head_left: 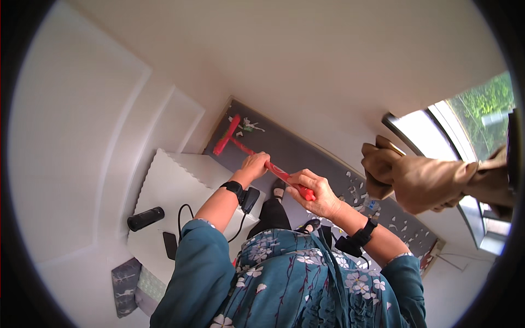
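Observation:
A red broom (278,173) slants across the middle, its handle red with a paler pattern. My left hand (256,165) is closed round the middle of the handle. Further back, near the handle's end, my right hand (317,192) grips it, thumb alongside and a red tip poking out below the fingers. The broom's red head (227,135) rests at the far left of the grey floor (284,136), close to the wall. Right beside the head lie white and green scraps (250,126). More torn white scraps (354,191) are scattered over the floor to the right.
On my left stands a white table (164,191) with a wavy edge, bearing a black cylinder (146,218) and a dark phone-like slab (170,245). A gathered brown curtain (432,183) hangs at right by a window (481,115). My feet (279,188) are below the handle.

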Available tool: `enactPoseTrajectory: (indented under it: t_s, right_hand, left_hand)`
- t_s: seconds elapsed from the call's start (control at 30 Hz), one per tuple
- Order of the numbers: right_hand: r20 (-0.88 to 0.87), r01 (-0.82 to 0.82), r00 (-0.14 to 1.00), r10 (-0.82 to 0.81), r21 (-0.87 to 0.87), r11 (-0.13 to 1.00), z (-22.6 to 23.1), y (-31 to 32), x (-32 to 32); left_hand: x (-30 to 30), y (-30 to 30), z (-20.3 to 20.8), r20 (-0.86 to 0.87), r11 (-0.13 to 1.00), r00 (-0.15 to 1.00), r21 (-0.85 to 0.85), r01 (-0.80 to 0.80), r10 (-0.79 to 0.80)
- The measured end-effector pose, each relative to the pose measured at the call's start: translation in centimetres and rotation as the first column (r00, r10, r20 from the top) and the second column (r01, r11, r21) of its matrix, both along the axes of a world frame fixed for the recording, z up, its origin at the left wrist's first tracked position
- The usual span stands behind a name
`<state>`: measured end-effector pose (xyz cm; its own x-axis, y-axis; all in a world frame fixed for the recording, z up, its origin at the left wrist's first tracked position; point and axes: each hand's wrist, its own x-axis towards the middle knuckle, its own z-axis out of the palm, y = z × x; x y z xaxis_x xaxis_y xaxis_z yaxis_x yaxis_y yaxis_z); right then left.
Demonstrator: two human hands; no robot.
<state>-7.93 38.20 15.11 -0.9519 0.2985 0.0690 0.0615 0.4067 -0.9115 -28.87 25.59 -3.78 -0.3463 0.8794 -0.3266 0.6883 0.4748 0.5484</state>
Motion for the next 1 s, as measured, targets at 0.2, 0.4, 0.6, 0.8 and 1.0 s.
enactPoseTrajectory:
  t_s: [0.2, 0.4, 0.6, 0.8, 1.0]
  right_hand:
    - [-0.010, -0.016, 1.000, 0.019, 0.254, 0.967, 4.8, 0.6, -1.0]
    - [0.063, -0.131, 0.991, 0.116, 0.368, 0.920, 12.4, 1.4, -1.5]
    - [0.025, -0.187, 0.981, 0.193, 0.385, 0.904, 12.6, 2.2, -5.1]
    - [-0.120, -0.209, 0.965, 0.235, 0.196, 0.958, 4.5, 1.7, -11.2]
    - [0.024, -0.067, 0.997, 0.068, -0.021, 0.998, 0.7, 0.5, -15.2]
  left_hand:
    - [2.9, 2.1, 2.1, 0.109, 0.963, 0.980, 0.233, 0.139, -0.168]
    - [6.7, 2.5, 7.4, 0.240, 0.916, 0.949, 0.390, 0.098, -0.204]
    - [2.1, 0.9, 8.8, 0.193, 0.925, 0.981, 0.364, -0.107, 0.037]
    - [-6.0, -0.4, 3.1, 0.038, 0.927, 0.974, 0.299, -0.225, 0.224]
    - [-10.5, -1.5, -1.0, -0.009, 0.937, 0.961, 0.225, -0.267, 0.276]
